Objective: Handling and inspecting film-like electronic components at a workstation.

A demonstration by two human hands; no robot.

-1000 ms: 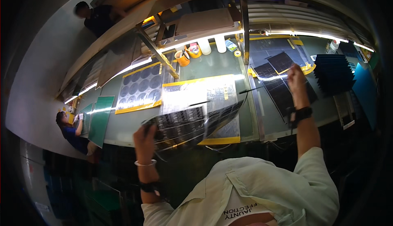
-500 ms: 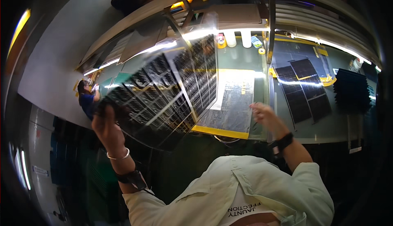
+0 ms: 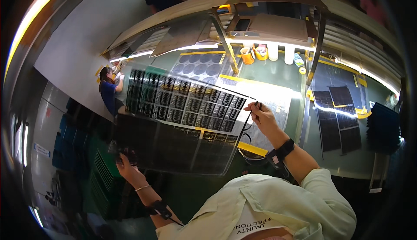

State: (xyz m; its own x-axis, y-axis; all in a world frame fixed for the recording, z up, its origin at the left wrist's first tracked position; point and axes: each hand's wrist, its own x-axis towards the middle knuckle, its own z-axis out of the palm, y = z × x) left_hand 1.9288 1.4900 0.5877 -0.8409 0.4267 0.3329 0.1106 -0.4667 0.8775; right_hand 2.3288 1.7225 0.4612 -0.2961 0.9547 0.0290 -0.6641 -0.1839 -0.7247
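A large, thin, see-through sheet (image 3: 191,109) with rows of black patterned rectangles is held tilted in front of me, above the bench's near edge. Its near part looks dark and plain. At its lower left edge my left hand (image 3: 129,170) is closed on it, the fingertips partly lost against the dark. My right hand (image 3: 264,120) pinches the sheet's far right corner between thumb and fingers; a small dark tip shows by the fingertips. Beneath that corner lies a bright, glossy work mat (image 3: 273,105) edged with yellow tape.
Orange tubs (image 3: 247,56), white bottles (image 3: 289,54) and a tape roll (image 3: 302,70) stand at the back of the bench. Dark panels (image 3: 334,118) lie right, beside a stack of dark corrugated trays (image 3: 383,127). A metal post (image 3: 317,49) rises between. Other people (image 3: 109,88) are left and behind.
The sheet has swung from steeply raised to a lower, flatter tilt. My right hand, previously apart from it, has come to its corner and closed there. My left hand has moved lower.
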